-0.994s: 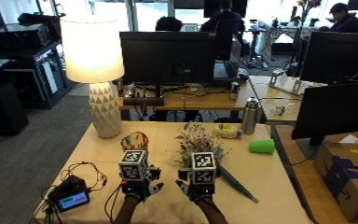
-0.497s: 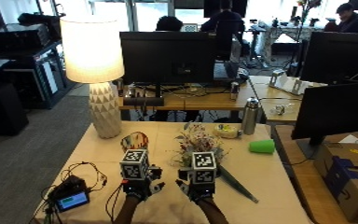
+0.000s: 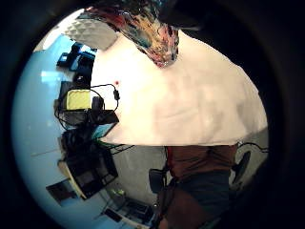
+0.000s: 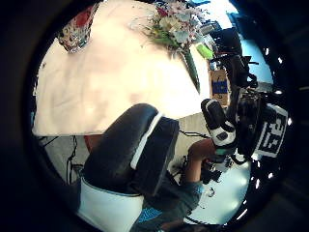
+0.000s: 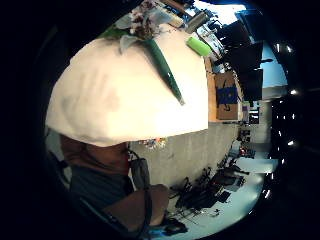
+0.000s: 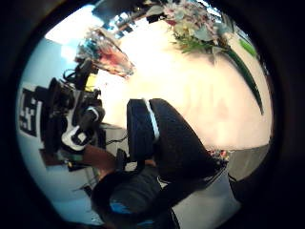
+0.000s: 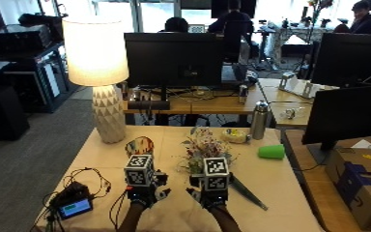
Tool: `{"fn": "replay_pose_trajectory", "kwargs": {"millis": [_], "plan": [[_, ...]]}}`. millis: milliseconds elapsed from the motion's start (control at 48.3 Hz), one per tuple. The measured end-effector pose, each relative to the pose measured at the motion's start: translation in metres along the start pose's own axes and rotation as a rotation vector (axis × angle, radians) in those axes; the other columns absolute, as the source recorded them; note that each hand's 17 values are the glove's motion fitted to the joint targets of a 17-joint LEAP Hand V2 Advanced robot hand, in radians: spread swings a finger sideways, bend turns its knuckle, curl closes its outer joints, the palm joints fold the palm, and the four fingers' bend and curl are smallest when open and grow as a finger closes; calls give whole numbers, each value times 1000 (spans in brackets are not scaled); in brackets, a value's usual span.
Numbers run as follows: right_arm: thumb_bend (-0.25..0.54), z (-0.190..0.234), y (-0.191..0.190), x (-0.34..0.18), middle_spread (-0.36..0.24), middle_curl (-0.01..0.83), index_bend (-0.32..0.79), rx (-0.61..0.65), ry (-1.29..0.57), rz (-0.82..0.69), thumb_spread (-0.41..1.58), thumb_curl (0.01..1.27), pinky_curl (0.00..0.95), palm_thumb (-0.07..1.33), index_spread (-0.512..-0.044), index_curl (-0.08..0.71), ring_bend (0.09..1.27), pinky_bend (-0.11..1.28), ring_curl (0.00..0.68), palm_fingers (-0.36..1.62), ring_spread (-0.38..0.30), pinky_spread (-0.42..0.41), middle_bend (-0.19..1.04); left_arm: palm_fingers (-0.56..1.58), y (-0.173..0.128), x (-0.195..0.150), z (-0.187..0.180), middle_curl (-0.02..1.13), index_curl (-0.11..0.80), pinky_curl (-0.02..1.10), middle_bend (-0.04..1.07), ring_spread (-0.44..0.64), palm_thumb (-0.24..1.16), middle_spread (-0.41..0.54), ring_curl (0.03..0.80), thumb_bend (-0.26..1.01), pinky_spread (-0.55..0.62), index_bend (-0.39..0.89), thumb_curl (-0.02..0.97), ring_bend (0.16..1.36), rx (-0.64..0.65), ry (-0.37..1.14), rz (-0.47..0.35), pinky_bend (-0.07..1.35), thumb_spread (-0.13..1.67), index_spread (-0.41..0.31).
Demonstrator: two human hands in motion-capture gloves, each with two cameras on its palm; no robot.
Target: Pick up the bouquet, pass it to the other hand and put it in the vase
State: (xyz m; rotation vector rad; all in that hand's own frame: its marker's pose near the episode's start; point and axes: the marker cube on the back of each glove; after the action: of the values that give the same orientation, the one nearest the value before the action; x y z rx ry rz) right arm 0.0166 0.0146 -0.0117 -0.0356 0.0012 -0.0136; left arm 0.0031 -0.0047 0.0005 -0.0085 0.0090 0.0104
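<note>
A bouquet [image 7: 205,145] of pale flowers lies on the white tablecloth [image 7: 276,179], its dark green wrapped stem [image 7: 249,191] pointing to the front right. To its left a colourful vase [image 7: 139,145] stands upright. My left hand [image 7: 144,191] hovers in front of the vase, and my right hand [image 7: 211,193] hovers just in front of the flowers, beside the stem. Neither hand holds or touches anything. The palm views show the bouquet [image 4: 174,24] [image 6: 195,24] [image 5: 142,22] and the vase [image 3: 152,33] [image 6: 107,52] a short way off on the cloth.
A lit lamp [image 7: 102,72] stands at the table's back left. A green cup [image 7: 271,151] lies at the right and a steel bottle [image 7: 259,120] behind it. A small screen device [image 7: 75,207] with cables sits at the front left edge. Cardboard boxes [image 7: 359,183] are off the right side.
</note>
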Motion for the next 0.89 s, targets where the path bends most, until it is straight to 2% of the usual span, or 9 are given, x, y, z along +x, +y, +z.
{"fn": "replay_pose_trajectory", "kwargs": {"millis": [352, 435, 621, 890], "plan": [[-23, 9, -19, 84, 106, 314, 90, 20, 19, 107, 1164, 249, 367, 307, -361, 191, 312, 608, 241, -26, 229, 340, 195, 58, -1, 1, 0, 321, 213, 329, 201, 465, -11, 158, 244, -29, 475, 119, 238, 562, 10, 10, 3, 612, 1018, -52], [-22, 19, -30, 107, 108, 313, 85, 19, 18, 134, 1147, 254, 371, 310, -354, 179, 316, 628, 244, -56, 232, 338, 189, 54, -9, -2, 6, 325, 214, 331, 203, 465, -11, 160, 246, -29, 475, 118, 240, 565, 16, 1, 12, 616, 1019, -52], [-24, 43, -51, 150, 120, 313, 85, 19, -12, 187, 1125, 259, 375, 309, -353, 158, 314, 650, 248, -89, 245, 336, 187, 47, -6, 0, 6, 333, 213, 335, 208, 465, -12, 161, 251, -29, 475, 116, 243, 572, -1, -10, 7, 622, 1020, -51], [-21, 130, -110, 213, 114, 307, 81, -48, -95, 252, 1101, 267, 375, 317, -342, 135, 304, 666, 250, -104, 252, 344, 185, 38, -13, 0, 14, 339, 214, 339, 207, 471, -12, 166, 256, -30, 474, 116, 246, 580, -3, -4, 13, 630, 1020, -51]]}}
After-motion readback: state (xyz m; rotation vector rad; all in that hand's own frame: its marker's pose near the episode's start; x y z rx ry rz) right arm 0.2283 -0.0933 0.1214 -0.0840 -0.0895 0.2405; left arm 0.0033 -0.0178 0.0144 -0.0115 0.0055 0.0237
